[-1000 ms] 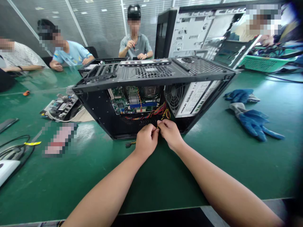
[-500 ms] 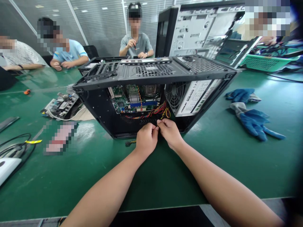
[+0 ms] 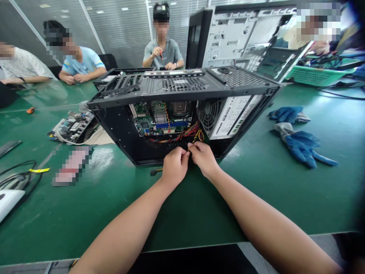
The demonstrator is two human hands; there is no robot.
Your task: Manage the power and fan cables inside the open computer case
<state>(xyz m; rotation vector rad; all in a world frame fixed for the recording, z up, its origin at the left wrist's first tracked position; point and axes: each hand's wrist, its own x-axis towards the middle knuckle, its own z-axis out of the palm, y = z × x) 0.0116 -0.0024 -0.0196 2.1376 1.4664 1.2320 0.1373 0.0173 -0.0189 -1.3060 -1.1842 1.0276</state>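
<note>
A black computer case (image 3: 176, 93) stands on the green table with its open side facing me. Inside it I see a motherboard (image 3: 162, 118), a power supply (image 3: 235, 118) with its fan, and a bundle of coloured wires (image 3: 186, 134). My left hand (image 3: 175, 165) and my right hand (image 3: 202, 156) meet at the lower edge of the opening. Both pinch a twisted yellow-and-black power cable (image 3: 197, 137) that runs down from the power supply. The cable's black connector (image 3: 154, 172) sticks out left of my left hand, above the table.
Blue-grey work gloves (image 3: 302, 142) lie on the right. Behind stand another case (image 3: 228, 38) and a green basket (image 3: 316, 76) full of cables. On the left are a metal assembly (image 3: 71, 127), a blurred-out flat object (image 3: 72, 165) and black cables (image 3: 25, 182). Several people sit across the table.
My hands stay together on the cable, and a short yellow-black stretch now shows between their fingertips. The view has shifted slightly.
</note>
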